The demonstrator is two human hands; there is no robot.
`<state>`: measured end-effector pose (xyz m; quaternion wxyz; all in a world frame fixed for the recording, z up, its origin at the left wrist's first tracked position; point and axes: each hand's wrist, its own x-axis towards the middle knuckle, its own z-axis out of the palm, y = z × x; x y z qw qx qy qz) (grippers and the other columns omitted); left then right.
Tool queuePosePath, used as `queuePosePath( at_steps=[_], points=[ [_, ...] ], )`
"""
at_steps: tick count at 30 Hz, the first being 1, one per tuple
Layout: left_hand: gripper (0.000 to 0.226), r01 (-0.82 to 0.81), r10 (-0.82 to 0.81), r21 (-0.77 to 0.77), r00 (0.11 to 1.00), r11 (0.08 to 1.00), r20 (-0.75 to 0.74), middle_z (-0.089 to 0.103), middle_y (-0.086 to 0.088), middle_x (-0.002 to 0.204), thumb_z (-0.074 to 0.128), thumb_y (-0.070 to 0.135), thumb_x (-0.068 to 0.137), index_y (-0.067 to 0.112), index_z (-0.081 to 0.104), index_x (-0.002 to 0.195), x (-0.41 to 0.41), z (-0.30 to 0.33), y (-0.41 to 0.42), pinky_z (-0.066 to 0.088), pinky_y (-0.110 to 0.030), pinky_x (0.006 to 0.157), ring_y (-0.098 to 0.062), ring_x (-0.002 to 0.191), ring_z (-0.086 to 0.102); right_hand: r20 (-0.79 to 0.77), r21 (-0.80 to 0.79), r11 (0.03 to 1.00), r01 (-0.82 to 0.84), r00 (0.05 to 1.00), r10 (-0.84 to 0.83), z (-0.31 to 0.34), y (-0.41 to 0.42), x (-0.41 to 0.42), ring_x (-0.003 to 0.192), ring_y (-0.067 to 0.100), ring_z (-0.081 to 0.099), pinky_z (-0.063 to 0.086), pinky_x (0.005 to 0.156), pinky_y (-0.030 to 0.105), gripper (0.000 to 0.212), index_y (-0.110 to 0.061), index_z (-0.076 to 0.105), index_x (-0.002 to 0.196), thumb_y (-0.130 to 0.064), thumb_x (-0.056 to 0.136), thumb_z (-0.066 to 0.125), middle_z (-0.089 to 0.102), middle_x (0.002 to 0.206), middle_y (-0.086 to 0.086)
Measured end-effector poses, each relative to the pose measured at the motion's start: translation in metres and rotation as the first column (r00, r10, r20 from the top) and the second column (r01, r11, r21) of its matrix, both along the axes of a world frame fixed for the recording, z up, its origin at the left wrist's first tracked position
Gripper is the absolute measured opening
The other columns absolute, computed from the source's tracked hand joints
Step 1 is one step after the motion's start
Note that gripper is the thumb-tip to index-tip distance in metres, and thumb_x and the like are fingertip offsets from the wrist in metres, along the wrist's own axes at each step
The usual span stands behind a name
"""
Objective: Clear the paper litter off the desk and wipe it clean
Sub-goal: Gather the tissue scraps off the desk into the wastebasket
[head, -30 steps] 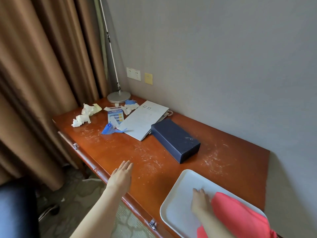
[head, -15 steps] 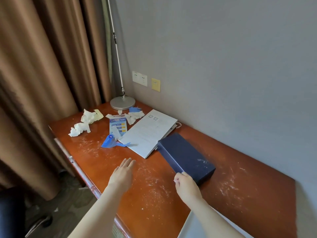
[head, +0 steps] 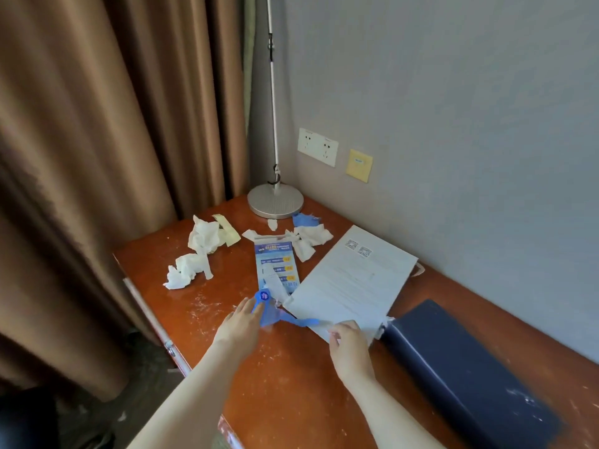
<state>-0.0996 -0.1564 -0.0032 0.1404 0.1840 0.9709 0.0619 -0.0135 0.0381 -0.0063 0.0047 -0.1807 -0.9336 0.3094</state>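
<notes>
In the head view, a glossy reddish-brown wooden counter (head: 291,384) stands in a corner between brown curtains (head: 97,157) and a grey wall (head: 453,92), its top streaked with white dust and crumbs. The left hand (head: 240,324) reaches forward with its fingers nearly straight, and their tips touch a crumpled blue plastic scrap (head: 269,311) lying on the counter; it grips nothing that can be seen. The right hand (head: 348,340) has its fingers curled and pinches the near edge of a large white printed paper sheet (head: 353,283), which lies flat in the middle of the counter with two small square codes near its far corner. The blue scrap lies just beside that sheet's near left corner.

The rest of the paper litter lies towards the far left end: two crumpled white tissues (head: 194,254) near the curtain side, a pale yellow slip (head: 227,230) touching them, a blue and white printed leaflet (head: 277,268) beside the sheet, and more crumpled white tissue (head: 308,239) with a blue scrap behind it. A round silver lamp base (head: 275,202) with a thin pole stands in the corner. A dark blue rectangular box (head: 466,374) lies to the right, touching the sheet's near right corner. A white double socket (head: 317,146) and a yellow plate (head: 359,165) are on the wall.
</notes>
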Motion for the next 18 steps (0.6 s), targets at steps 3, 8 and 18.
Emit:
queuePosePath(
  at_steps=[3, 8, 18],
  points=[
    [0.073, -0.018, 0.014, 0.067, 0.998, 0.998, 0.068, -0.003, -0.002, 0.158, 0.049, 0.007, 0.094, 0.020, 0.004, 0.150, -0.026, -0.012, 0.006, 0.029, -0.036, 0.113, -0.023, 0.146, 0.000, -0.035, 0.038, 0.997, -0.060, 0.998, 0.061, -0.011, -0.023, -0.028, 0.097, 0.006, 0.052, 0.028, 0.080, -0.001, 0.024, -0.007, 0.065, 0.111, -0.008, 0.096, 0.046, 0.049, 0.124, 0.003],
    [0.091, 0.023, -0.028, 0.039, 0.990, 0.999, 0.135, -0.017, 0.003, 0.157, 0.057, 0.004, 0.089, 0.028, -0.008, 0.149, -0.051, -0.020, 0.015, 0.047, -0.032, 0.097, -0.026, 0.139, 0.016, -0.048, 0.094, 0.978, -0.186, 0.980, 0.191, -0.029, -0.040, -0.064, 0.126, 0.009, 0.045, 0.038, 0.094, 0.015, 0.024, -0.015, 0.068, 0.105, -0.017, 0.098, 0.045, 0.032, 0.148, -0.004],
    [0.071, 0.177, -0.152, -0.086, 0.960, 0.980, 0.237, 0.032, -0.001, 0.142, 0.073, 0.000, 0.072, 0.018, 0.043, 0.134, -0.085, -0.012, 0.048, 0.043, -0.034, 0.100, -0.026, 0.122, 0.040, -0.016, -0.020, 0.962, -0.274, 0.962, 0.273, -0.039, -0.030, -0.112, 0.119, 0.017, 0.047, 0.033, 0.086, 0.003, 0.025, -0.005, 0.063, 0.112, -0.006, 0.093, 0.047, 0.052, 0.127, 0.006]
  ],
)
